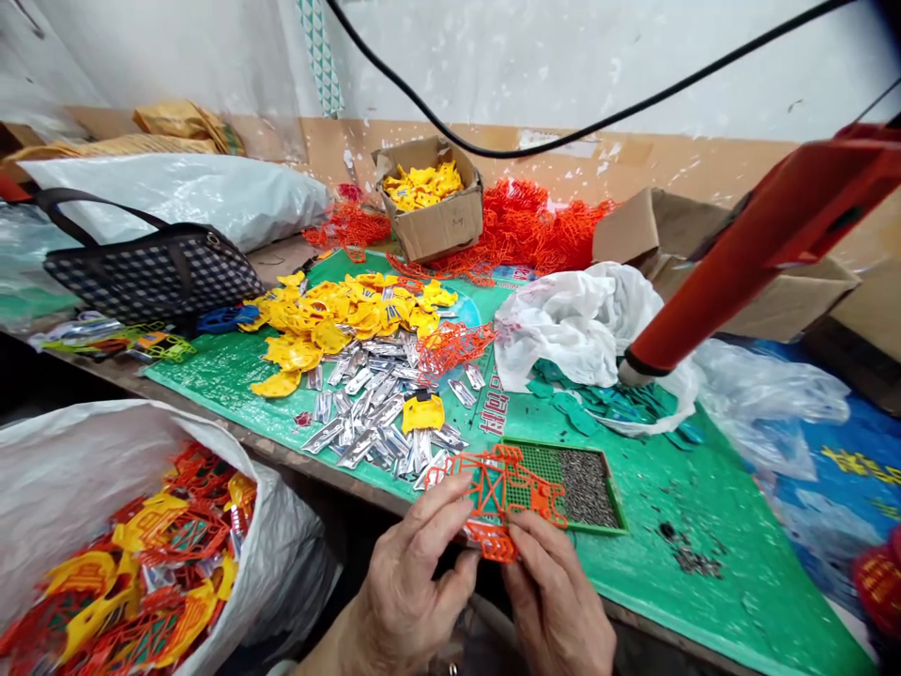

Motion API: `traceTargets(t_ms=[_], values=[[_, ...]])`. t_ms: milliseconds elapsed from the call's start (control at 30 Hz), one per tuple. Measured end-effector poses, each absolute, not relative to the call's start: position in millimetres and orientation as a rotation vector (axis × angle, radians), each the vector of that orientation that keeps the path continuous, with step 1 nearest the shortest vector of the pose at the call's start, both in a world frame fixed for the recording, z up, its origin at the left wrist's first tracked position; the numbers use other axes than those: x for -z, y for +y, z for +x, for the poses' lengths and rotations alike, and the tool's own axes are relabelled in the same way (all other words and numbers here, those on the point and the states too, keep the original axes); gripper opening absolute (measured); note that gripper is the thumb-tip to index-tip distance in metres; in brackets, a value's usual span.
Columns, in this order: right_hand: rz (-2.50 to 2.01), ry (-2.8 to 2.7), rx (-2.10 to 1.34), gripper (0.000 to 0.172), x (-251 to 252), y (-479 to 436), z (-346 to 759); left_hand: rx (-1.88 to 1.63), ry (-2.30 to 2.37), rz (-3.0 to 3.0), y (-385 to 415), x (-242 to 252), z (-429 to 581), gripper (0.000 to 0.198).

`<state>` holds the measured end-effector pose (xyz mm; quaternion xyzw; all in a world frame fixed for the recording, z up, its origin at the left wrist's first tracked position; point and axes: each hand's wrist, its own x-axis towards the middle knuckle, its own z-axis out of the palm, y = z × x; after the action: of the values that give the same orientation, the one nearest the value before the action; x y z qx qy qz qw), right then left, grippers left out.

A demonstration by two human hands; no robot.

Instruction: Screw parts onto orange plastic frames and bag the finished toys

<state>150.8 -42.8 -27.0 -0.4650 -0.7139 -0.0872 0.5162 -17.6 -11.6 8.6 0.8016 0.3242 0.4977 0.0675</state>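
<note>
Between my two hands is an orange plastic lattice frame (485, 493), held above the table's front edge. My left hand (422, 563) pinches its left side, where a bit of shiny metal shows near the fingers. The right side sits in the closed fingers of my right hand (556, 587). Just behind the frame lies a green tray (616, 512) with many small dark metal pieces in its right part. A heap of silver metal strips (373, 404) lies beyond my left hand, with a yellow plastic piece (422, 413) on it. Yellow plastic pieces (352, 314) are piled behind the strips.
An orange power tool (746, 253) hangs at the right, its tip over green pieces and a white bag (584, 319). A sack (282, 516) of orange and yellow parts stands at lower left. Behind are a cardboard box (443, 225), tangled orange frames (535, 230) and a checked bag (155, 272).
</note>
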Motion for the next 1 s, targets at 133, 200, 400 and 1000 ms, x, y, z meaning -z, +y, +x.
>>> traceTargets(t_ms=[133, 200, 400, 1000], values=[[-1.125, -1.726, 0.169, 0.032, 37, -45, 151, -1.518, 1.071, 2.451, -14, -6, -17, 0.028], [-1.132, -1.742, 0.176, 0.033, 41, -45, 151, -1.504, 1.091, 2.451, -15, -5, -18, 0.022], [-1.154, -1.762, 0.209, 0.034, 39, -44, 150, -1.483, 1.085, 2.392, -13, -7, -19, 0.019], [-1.108, -1.964, -0.011, 0.018, 17, -38, 161, -1.011, 1.020, 2.554, -9, -37, -33, 0.019]])
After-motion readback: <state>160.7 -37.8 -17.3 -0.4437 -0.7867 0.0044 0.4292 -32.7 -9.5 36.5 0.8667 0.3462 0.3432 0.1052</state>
